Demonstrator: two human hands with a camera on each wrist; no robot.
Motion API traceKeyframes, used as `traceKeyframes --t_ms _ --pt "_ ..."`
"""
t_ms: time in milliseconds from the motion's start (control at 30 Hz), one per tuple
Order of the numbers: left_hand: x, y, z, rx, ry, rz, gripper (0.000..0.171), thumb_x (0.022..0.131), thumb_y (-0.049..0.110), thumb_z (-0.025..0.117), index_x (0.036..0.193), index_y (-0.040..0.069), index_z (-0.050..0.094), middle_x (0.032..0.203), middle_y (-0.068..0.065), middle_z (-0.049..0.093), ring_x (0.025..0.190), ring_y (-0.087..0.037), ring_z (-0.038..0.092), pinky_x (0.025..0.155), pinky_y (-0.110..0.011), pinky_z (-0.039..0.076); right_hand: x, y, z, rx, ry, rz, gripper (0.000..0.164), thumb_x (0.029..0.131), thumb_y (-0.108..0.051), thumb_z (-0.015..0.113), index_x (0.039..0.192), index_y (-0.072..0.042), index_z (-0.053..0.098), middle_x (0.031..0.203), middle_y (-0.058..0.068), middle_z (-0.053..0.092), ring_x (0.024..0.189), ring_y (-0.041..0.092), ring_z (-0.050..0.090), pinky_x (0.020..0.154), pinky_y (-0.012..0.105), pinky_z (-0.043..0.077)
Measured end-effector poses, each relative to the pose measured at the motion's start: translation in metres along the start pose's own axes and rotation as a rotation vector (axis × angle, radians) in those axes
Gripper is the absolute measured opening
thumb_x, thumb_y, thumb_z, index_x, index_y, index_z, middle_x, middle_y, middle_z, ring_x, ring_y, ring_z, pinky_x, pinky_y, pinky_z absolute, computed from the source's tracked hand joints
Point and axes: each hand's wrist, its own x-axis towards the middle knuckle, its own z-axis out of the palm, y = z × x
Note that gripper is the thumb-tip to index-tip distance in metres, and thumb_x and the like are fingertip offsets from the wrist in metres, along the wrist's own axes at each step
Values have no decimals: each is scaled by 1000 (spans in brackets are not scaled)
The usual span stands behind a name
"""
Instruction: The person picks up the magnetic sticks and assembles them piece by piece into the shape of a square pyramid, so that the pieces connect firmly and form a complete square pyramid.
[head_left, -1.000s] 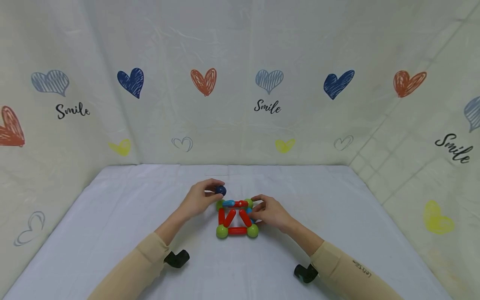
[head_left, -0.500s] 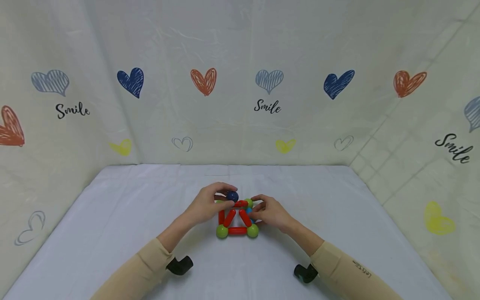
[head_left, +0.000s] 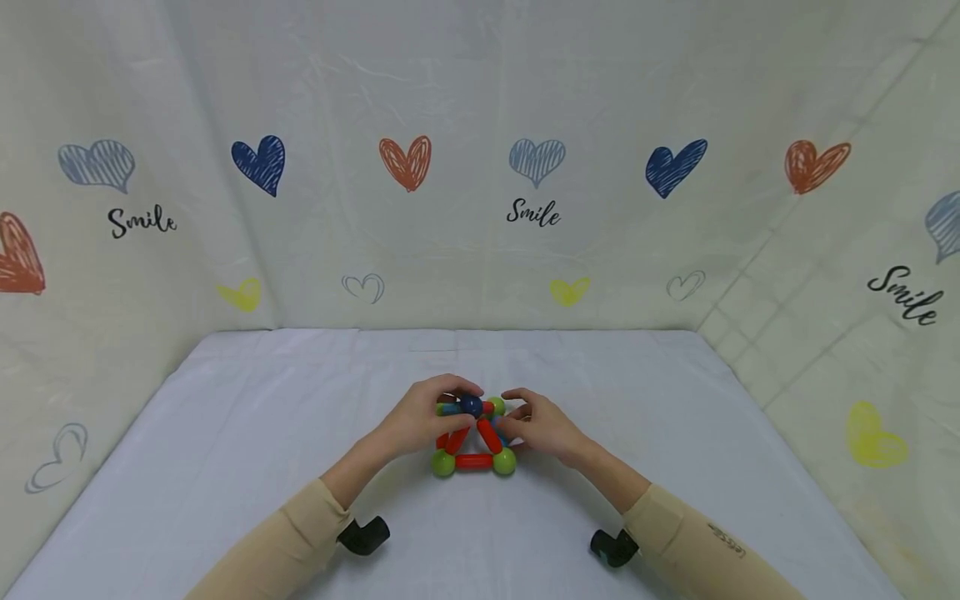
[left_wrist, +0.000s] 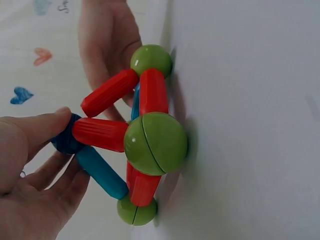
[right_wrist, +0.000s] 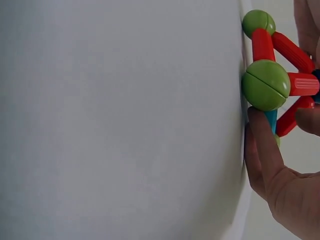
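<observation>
A magnetic rod-and-ball frame stands on the white cloth. Two green balls (head_left: 443, 462) joined by a red rod (head_left: 474, 462) form its near side. Red rods and a light blue rod (left_wrist: 102, 172) lean up toward a dark blue ball (head_left: 471, 406) at the top. My left hand (head_left: 423, 417) pinches that blue ball between thumb and fingers, against the leaning rods. One red rod (left_wrist: 110, 92) shows a small gap from the ball in the left wrist view. My right hand (head_left: 543, 427) holds the frame's right side, fingers along a low blue rod (right_wrist: 271, 120).
White cloth (head_left: 480, 542) covers the table around the frame. Black wrist-camera mounts (head_left: 364, 535) hang by both sleeves. Behind stands a pale curtain (head_left: 465, 250) printed with hearts and "Smile".
My left hand has carried the dark blue ball right and down, from above the frame's far left corner onto the leaning rods. My right hand has stayed in place.
</observation>
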Motion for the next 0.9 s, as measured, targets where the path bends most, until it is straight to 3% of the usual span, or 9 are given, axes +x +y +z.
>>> traceKeyframes --t_ms 133,400,700,900 --pt "-1 -2 0 -2 -3 1 34 94 7 76 127 5 67 122 -3 68 112 -24 65 100 -51 51 -2 -1 -3 15 -46 -8 59 98 -28 71 147 -5 47 115 14 63 94 24 68 80 40 61" --pt "-4 -8 -4 -27 -49 -2 42 93 1 74 133 10 67 130 -2 66 118 -24 64 102 -51 50 -3 2 -11 -19 -142 -42 74 92 -29 79 151 -6 41 121 13 60 100 24 64 82 37 59" --pt "-7 -12 -4 1 -74 56 44 93 1 75 136 4 66 131 -4 67 120 -25 63 102 -52 50 -4 3 -9 -36 -125 -47 77 89 -27 83 151 -7 43 119 12 61 102 23 64 81 36 58" --pt "-7 -12 -4 17 -68 52 45 93 2 75 137 4 65 132 -4 67 122 -25 61 103 -51 49 -3 5 -9 -43 -113 -50 77 88 -28 83 151 -7 43 118 11 62 101 23 64 81 36 59"
